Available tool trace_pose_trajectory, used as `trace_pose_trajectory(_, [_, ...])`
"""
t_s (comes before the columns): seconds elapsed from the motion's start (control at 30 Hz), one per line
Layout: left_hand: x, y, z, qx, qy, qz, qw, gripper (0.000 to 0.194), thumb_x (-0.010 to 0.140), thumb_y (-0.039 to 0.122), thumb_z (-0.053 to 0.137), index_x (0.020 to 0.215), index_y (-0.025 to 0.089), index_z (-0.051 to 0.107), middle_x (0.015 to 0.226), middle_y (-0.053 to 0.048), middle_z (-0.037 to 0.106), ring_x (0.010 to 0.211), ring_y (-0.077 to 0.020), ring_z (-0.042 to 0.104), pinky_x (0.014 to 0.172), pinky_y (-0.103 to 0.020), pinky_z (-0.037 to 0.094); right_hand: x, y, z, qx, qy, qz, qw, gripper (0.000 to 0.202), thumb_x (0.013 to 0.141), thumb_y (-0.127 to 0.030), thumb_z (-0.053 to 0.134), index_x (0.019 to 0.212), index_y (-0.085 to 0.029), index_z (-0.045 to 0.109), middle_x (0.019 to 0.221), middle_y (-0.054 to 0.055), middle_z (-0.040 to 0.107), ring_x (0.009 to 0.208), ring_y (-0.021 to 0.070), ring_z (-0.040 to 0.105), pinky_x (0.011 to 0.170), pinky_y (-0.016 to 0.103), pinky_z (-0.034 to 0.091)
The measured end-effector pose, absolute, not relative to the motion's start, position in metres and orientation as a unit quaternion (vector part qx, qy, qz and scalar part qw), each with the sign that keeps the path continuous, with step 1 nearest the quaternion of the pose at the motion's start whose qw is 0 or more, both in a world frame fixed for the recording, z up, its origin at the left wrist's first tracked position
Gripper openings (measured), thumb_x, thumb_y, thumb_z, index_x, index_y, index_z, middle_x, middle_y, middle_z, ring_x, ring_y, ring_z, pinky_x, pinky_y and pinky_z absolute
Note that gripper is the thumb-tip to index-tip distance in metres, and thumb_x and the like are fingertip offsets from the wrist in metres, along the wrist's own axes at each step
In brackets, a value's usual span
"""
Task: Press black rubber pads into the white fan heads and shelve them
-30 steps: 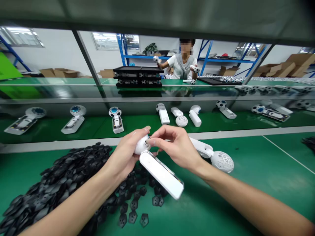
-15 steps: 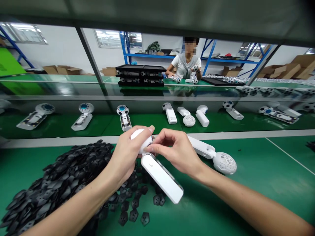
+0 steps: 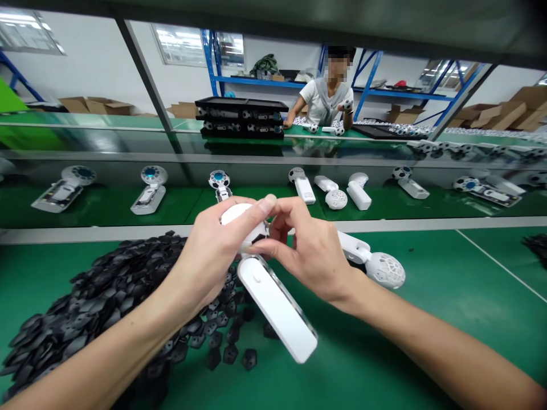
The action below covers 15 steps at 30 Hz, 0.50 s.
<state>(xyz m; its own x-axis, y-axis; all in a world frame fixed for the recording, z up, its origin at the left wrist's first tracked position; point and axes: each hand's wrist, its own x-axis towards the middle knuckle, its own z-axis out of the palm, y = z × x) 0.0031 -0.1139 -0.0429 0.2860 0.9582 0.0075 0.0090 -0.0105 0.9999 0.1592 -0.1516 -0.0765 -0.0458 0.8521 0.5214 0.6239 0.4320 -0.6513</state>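
Observation:
A white device [image 3: 277, 307] with a rounded head and a long flat handle is held up above the table, its handle slanting down to the right. My left hand [image 3: 217, 245] is closed around the head, thumb across its top. My right hand [image 3: 310, 245] is closed at the head's right side, thumb and curled fingers pinching a black pentagon piece [image 3: 258, 238] against it; the fingers partly hide it. Left of and below the hands spreads a heap of black pentagon pieces [image 3: 115, 290]. A second white device with a latticed head [image 3: 386, 270] lies beyond my right wrist.
Several white devices, one being an open-handled unit [image 3: 147, 191], lie along a green conveyor belt [image 3: 188, 210] behind a pale rail [image 3: 427, 226]. Across it, a co-worker [image 3: 327, 97] holds a ball-patterned device beside stacked black trays [image 3: 241, 117]. More black pieces [image 3: 536, 247] lie far right.
The view has tilted slightly downward in the scene's framing, so most things sit higher. My right fingers have curled further around the head's edge, and the black piece there shows more.

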Motion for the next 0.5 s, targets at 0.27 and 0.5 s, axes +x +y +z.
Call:
trace_pose_trajectory(0.27, [-0.007, -0.102, -0.030, 0.672, 0.396, 0.522, 0.344, 0.043, 0.076, 0.058, 0.091, 0.097, 0.025, 0.074, 0.082, 0.001, 0.071, 0.067, -0.0181, 0.065, 0.055, -0.029, 0.047, 0.196, -0.138, -0.055, -0.601, -0.710, 0.109, 0.351, 0.040, 0.099, -0.058, 0.072, 0.085, -0.021, 0.068, 0.071, -0.001, 0.071, 0.062, 0.0154, 0.060, 0.058, 0.029, 0.035])
trace_pose_trajectory(0.5, [-0.010, -0.080, -0.048, 0.737, 0.362, 0.523, 0.228, 0.034, 0.075, 0.047, 0.093, 0.096, 0.026, 0.077, 0.102, -0.003, 0.074, 0.097, -0.0253, 0.067, 0.086, -0.031, 0.051, 0.192, -0.136, -0.069, -0.544, -0.813, 0.199, 0.055, 0.004, 0.091, -0.021, 0.082, 0.090, -0.025, 0.085, 0.078, -0.002, 0.080, 0.070, 0.0175, 0.070, 0.061, 0.029, 0.035])
